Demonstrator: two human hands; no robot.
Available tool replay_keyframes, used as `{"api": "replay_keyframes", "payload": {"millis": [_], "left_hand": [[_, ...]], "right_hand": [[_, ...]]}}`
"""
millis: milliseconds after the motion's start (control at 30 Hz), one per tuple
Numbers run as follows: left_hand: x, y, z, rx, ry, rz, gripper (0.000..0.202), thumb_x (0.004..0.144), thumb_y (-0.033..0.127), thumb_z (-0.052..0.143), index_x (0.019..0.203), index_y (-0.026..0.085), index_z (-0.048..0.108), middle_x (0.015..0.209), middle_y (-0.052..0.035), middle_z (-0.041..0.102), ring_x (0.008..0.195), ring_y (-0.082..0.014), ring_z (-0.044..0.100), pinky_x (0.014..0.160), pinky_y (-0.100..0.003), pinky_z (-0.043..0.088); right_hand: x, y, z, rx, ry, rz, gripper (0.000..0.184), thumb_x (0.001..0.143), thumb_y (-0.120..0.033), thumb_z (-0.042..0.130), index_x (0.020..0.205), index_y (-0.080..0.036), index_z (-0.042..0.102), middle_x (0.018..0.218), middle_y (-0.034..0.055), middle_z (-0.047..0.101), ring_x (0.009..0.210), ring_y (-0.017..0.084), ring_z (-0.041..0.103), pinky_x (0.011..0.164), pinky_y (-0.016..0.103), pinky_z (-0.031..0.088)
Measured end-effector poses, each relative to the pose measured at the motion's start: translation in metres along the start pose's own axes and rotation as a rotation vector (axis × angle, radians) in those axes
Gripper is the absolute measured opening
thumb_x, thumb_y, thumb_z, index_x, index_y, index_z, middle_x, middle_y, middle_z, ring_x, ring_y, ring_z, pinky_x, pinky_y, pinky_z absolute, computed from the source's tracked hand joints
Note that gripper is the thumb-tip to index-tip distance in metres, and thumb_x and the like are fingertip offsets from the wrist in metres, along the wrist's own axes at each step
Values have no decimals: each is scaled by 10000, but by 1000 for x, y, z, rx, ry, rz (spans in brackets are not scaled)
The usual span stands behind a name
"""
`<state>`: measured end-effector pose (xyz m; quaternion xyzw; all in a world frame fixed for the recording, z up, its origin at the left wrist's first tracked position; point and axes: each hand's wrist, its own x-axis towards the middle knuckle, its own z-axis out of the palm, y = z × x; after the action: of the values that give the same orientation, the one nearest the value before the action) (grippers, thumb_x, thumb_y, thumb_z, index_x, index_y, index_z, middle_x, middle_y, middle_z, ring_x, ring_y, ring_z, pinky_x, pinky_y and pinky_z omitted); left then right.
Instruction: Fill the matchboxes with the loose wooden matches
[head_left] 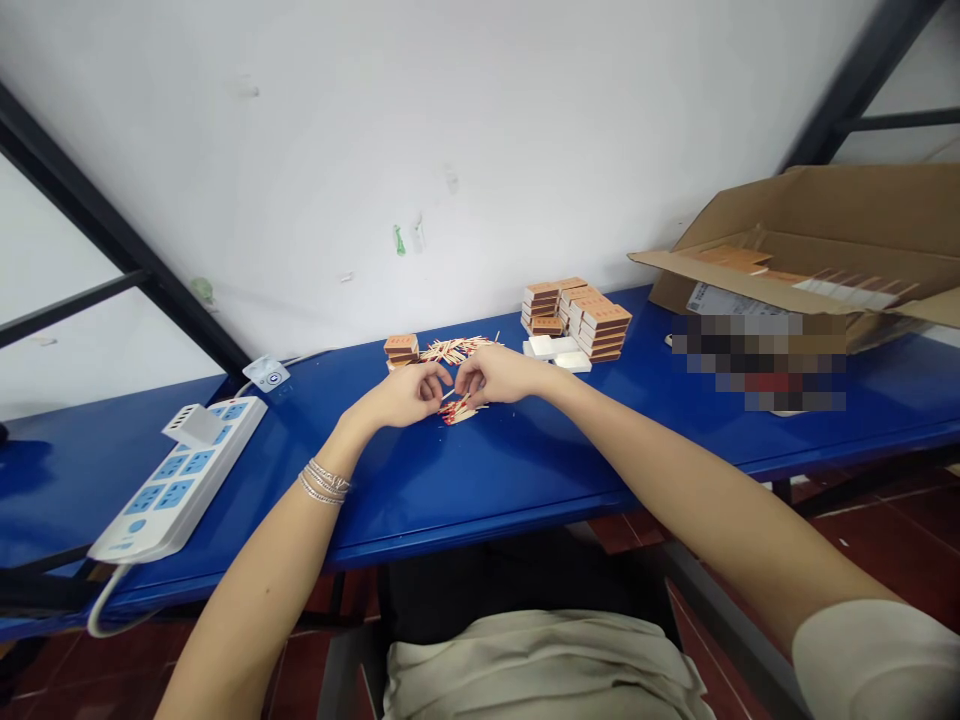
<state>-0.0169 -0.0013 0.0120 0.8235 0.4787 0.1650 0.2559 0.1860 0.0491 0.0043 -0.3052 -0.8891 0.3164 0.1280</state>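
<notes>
Both my hands meet over the middle of the blue table. My left hand, bracelets on its wrist, has its fingers curled and pinched around a small bundle of red-tipped matchsticks. My right hand is also closed, its fingertips pinching the same bundle from the right. The matchsticks' lower ends touch the table. Just behind my hands lies a loose pile of matchsticks, with a short stack of matchboxes to its left.
Stacks of brown matchboxes and white inner trays stand at the back right. An open cardboard box sits at the far right. A white and blue power strip lies on the left, by the table's front edge.
</notes>
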Motion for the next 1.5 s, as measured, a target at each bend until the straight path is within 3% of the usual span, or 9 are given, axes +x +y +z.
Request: {"api": "replay_keyframes", "payload": {"millis": [267,433,567,700,900,1067,1233,1367,1500], "left_hand": [[2,5,9,-11,19,24,296,691,114,589,984,159,583,761,-15,657,654,-124,595,606,-251,471],[2,6,10,35,28,33,283,732,136,584,1013,159,605,791,-16,669,644,-111,574,624,-253,471],[3,7,13,126,144,74,237,779,247,604,999,165,635,892,-46,666,739,-142,587,656,-280,479],[1,11,17,183,187,114,323,821,411,604,1035,173,639,998,-79,668,891,-200,602,759,-339,494],[-1,22,30,224,196,45,737,722,662,643,1273,183,537,1181,-129,610,1107,-290,554,937,-437,447],[2,31,49,382,219,48,893,645,775,616,1308,187,504,1165,-140,570,1127,-331,514,995,-506,374],[3,33,54,429,183,55,800,690,708,636,1288,190,516,1092,-123,556,1066,-316,517,952,-491,398],[2,28,45,363,119,59,707,729,576,680,1290,181,510,1066,-116,561,1017,-286,537,933,-463,424],[3,15,33,266,63,88,628,735,468,712,1263,184,523,1055,-102,588,970,-246,560,905,-422,451]], "right_hand": [[-7,1,-15,-10,56,5,232,640,-128,752,870,-140,728,798,42,755,795,173,710,710,230,527],[-16,14,-42,-111,268,74,209,702,-144,711,909,-130,733,860,76,754,797,179,698,728,260,533],[-32,26,-67,-327,447,296,222,701,-66,651,891,-139,739,878,92,747,828,217,686,731,302,520],[-39,36,-77,-376,381,447,234,698,-175,719,931,-155,730,947,87,739,908,240,676,766,324,516],[-29,43,-66,-526,216,576,515,628,-424,803,1051,-148,706,1064,136,706,1068,328,616,837,386,500],[-23,45,-62,-551,260,642,494,654,-388,786,1075,-146,694,1076,152,697,1041,318,625,807,381,504],[-23,45,-61,-539,304,682,476,667,-411,773,1041,-129,688,1063,169,687,1007,302,628,792,375,509],[-22,46,-59,-542,323,697,518,669,-504,754,993,-105,686,1054,190,678,1031,320,613,816,387,506],[-22,47,-58,-528,323,707,514,665,-463,772,999,-82,684,1016,196,685,1015,325,620,804,384,510]]}}
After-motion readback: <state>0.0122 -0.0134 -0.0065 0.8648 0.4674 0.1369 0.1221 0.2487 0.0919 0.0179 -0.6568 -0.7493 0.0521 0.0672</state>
